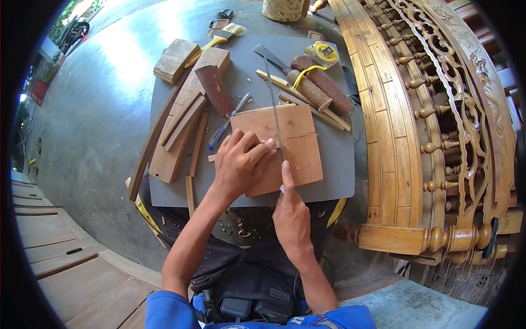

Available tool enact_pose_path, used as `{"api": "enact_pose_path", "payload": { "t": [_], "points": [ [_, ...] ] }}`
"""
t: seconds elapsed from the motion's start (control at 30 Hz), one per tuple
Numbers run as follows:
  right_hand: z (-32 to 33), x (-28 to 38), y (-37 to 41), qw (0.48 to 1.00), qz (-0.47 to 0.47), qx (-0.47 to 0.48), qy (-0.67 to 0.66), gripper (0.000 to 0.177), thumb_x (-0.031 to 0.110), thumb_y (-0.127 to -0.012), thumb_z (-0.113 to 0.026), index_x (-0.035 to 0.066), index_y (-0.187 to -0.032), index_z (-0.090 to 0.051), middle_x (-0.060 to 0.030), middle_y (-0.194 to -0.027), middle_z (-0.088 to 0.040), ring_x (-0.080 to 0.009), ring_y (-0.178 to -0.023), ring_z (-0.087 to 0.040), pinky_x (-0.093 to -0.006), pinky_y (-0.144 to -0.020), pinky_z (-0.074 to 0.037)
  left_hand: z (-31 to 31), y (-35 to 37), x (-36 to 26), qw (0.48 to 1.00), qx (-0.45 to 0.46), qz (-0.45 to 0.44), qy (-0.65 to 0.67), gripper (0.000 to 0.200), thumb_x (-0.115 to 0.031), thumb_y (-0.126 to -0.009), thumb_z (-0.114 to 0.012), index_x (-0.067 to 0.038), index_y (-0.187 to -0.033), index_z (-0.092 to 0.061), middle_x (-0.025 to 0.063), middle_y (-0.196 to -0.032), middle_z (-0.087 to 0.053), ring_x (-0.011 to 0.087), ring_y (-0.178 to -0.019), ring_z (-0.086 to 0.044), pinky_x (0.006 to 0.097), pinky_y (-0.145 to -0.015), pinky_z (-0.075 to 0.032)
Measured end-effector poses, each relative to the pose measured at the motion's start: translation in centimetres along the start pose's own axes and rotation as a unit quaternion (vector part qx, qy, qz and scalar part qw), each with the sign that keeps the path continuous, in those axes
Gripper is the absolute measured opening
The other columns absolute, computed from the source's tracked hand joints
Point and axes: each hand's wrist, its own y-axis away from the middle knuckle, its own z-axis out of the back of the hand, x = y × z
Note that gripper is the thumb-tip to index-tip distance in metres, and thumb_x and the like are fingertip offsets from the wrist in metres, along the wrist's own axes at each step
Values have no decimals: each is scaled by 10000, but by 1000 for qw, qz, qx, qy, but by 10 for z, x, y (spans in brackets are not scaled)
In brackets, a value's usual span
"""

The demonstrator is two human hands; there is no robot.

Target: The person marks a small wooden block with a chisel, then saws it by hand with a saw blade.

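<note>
A square wooden board lies on the grey work surface. My right hand is closed round the near end of a long thin blade, its index finger stretched along it. The blade points away from me over the board. My left hand presses a small wood strip on the board, its fingers curled and the thumb close to the blade. A blue pen lies just beyond my left hand.
Wood pieces and a brush lie at the left. Wooden-handled tools and a yellow tape measure are at the back right. Carved wooden furniture stands at the right.
</note>
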Motion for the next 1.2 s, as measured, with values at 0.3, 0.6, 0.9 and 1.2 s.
{"api": "enact_pose_path", "payload": {
  "t": [0.3, 0.6, 0.9, 1.2],
  "points": [
    [25, -20, 100, 999, -12, 45, 13, 723, -19, -812, -534, 166, -1429, -206, -172, -682, -522, -358, -555, -578, -423, -494, -492, 0, -1, 1, 1000, 20, 20, 10, 106, -176, -741, -689, -124, -832, -675, 7, -713, -517, 200, -690, -498, 322, -598, -433],
    [20, 1, 9, 998, -15, 53, 24, 734, -29, -811, -499, 178, -1441, -184, -179, -667, -533, -363, -564, -586, -453, -512, -495, 0, -3, -1, 999, 0, 18, -42, 95, -153, -743, -674, -119, -832, -671, 13, -713, -516, 196, -705, -495, 327, -601, -424],
    [46, 0, 56, 995, -31, 88, 30, 742, -40, -784, -521, 182, -1431, -232, -168, -647, -539, -384, -564, -582, -463, -511, -493, 0, -3, 2, 1000, 2, -6, -5, 82, -124, -755, -660, -96, -832, -664, 25, -708, -505, 203, -704, -495, 319, -627, -413],
    [46, -3, 68, 993, -16, 103, 47, 798, -57, -761, -526, 193, -1444, -196, -204, -710, -568, -400, -619, -600, -472, -551, -493, 0, -8, 7, 1000, 1, -12, -12, 60, -92, -743, -656, -77, -800, -645, 44, -706, -506, 222, -708, -512, 333, -643, -441]
  ]
}}
